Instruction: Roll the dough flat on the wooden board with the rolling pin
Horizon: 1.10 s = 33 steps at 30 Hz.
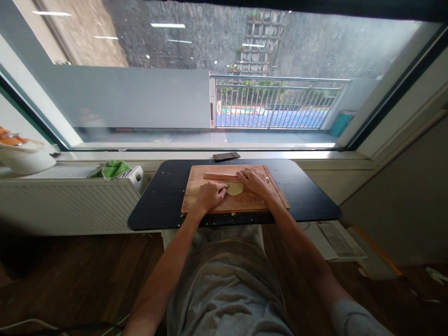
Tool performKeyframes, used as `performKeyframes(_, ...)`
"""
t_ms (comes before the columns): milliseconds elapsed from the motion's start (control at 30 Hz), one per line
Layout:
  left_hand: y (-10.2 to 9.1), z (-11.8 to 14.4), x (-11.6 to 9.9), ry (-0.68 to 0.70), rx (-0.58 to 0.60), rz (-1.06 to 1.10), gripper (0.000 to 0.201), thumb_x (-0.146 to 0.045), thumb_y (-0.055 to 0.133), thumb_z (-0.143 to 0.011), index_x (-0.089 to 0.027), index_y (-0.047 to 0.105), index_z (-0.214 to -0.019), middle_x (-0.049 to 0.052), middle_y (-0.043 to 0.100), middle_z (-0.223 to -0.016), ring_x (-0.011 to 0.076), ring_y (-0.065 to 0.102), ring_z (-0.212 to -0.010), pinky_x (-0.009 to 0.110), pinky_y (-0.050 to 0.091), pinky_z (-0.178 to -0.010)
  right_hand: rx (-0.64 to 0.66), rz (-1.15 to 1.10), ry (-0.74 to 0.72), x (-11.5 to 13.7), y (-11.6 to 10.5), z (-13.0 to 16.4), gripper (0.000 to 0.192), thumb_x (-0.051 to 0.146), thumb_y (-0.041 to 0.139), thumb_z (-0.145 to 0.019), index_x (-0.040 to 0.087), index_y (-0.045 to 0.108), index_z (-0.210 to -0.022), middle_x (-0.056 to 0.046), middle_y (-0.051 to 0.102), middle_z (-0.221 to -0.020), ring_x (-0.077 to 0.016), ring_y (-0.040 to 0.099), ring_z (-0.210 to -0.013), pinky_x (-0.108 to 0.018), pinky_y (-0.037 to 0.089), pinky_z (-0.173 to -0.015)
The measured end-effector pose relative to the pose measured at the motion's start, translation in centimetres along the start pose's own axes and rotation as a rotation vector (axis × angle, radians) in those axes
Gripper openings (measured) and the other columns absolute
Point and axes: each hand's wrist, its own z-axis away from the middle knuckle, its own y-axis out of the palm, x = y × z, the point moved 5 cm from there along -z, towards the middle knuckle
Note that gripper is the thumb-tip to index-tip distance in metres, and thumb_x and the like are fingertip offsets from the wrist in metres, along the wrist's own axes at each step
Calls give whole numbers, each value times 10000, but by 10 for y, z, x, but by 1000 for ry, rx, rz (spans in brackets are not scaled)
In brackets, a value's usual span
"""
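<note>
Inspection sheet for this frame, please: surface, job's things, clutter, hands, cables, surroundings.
Surface: black table, crumbs scattered on it.
Job's things: wooden board; pale dough on it; rolling pin at the far edge.
Clutter: dark phone on the sill; green cloth on the radiator; white bowl.
Hands: left hand and right hand both on the dough.
Cables: one on the floor.
Surroundings: window, balcony railing.

Both hands press a pale piece of dough (pixel 234 188) on the wooden cutting board (pixel 210 203): the left hand (pixel 210 195) curled at its left edge, the right hand (pixel 257 181) flat on it, touching a rolling pin (pixel 220 176) (partly hidden). The board lies on a black counter (pixel 161 200).
</note>
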Motion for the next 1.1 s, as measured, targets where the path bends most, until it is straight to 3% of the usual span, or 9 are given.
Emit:
performKeyframes(133,-9,4,6,-41,-214,-8,415,-243,522,-1072,-262,778,-1397,89,803,-1322,253,724,-1225,348,544,-1071,11,-138,-66,0,2,-2,362,349,478,-1155,240,822,-1176,-73,797,-1310,-217,700,-1232,-313,463,-1091)
performKeyframes(267,-16,4,5,-82,-326,-113,446,-240,509,-1076,-234,722,-1468,146,717,-1416,333,603,-1352,474,480,-1134,2,-203,-93,4,1,1,328,334,543,-1126,225,853,-1142,-78,822,-1187,-221,738,-1094,-301,489,-990)
performKeyframes(367,-14,0,1,-51,-283,-145,403,-265,506,-1089,-250,742,-1416,151,697,-1434,356,572,-1361,564,407,-1164,-24,-219,-103,9,-4,7,267,331,619,-1092,241,864,-1146,-68,821,-1156,-219,742,-1057,-292,486,-967)
performKeyframes(567,-9,-4,1,-4,-168,-117,344,-274,485,-1091,-228,803,-1214,112,787,-1191,289,660,-1188,452,449,-1087,-62,-219,-103,16,-8,11,196,304,694,-1043,243,879,-1069,-58,816,-1109,-213,736,-1029,-290,488,-948)
performKeyframes(800,-12,20,-2,90,-166,-92,389,-181,504,-1049,-244,789,-1305,93,765,-1341,274,659,-1233,437,458,-1138,-89,-223,-105,29,-13,24,143,268,737,-1003,239,875,-983,-60,809,-1047,-226,707,-1041,-323,483,-997)
performKeyframes(1100,-15,30,-6,64,-136,-65,368,-237,506,-1068,-233,799,-1290,90,770,-1356,265,673,-1263,406,499,-1176,-102,-215,-64,41,-20,38,152,219,719,-986,245,845,-904,-54,806,-1032,-224,696,-1029,-322,477,-936)
